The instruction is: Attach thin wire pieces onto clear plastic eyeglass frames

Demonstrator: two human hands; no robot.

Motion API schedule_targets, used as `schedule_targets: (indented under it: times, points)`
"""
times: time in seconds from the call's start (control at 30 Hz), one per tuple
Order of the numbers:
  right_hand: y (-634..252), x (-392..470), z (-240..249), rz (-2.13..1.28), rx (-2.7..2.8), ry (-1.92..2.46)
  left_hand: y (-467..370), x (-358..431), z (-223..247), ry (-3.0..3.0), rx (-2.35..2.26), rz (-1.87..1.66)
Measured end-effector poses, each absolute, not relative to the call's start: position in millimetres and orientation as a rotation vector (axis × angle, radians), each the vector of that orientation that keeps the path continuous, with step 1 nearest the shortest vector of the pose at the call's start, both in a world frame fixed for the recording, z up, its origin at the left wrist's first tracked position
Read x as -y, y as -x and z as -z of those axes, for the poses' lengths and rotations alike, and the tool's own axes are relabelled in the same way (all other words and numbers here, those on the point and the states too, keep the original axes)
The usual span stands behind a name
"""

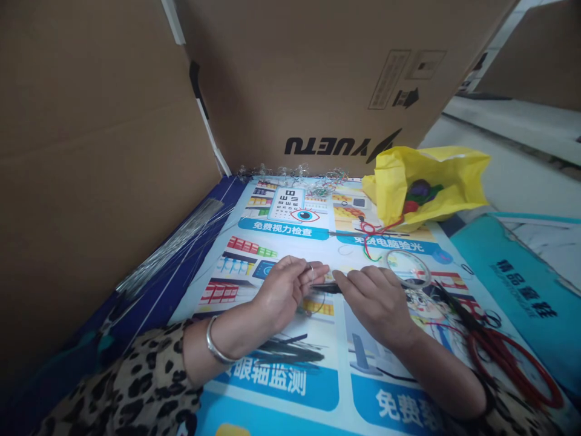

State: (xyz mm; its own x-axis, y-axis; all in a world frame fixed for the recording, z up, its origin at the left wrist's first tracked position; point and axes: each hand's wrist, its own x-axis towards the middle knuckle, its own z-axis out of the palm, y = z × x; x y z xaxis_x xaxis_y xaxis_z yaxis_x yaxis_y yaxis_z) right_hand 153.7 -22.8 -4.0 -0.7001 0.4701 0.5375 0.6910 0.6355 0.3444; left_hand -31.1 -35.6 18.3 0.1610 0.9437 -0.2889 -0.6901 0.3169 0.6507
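My left hand (285,290) is at the middle of the printed sheet (290,260), thumb and fingers closed on a thin wire (320,306) that curves below them. Facing it from the right, my right hand (374,297) is wrapped round a dark, slim tool (333,289), whose tip reaches the left fingers. The exact grip on the wire is partly hidden. Beyond the right hand lies a clear tape ring (420,266). Red and green cords (370,230) rest above the hands.
Tall cardboard (290,79) stands behind and at left. A yellow bag (393,188) holds coloured bundles. Red-handled scissors (508,363) lie right, straight wires (172,242) and pliers (106,330) left. Tangled wire pieces (295,174) line the back; dark strips (290,350) lie nearer.
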Motion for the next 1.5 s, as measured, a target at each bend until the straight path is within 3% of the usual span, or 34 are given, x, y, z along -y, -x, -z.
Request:
schedule_targets:
  times: [1.3,1.5]
  points:
    - [-153,18,9,0.088,2.499,1.133,48,23,-23,-0.927,-0.57,-1.128]
    - [-157,15,11,0.198,2.5,1.101,55,15,-23,-1.01,-0.704,-1.009]
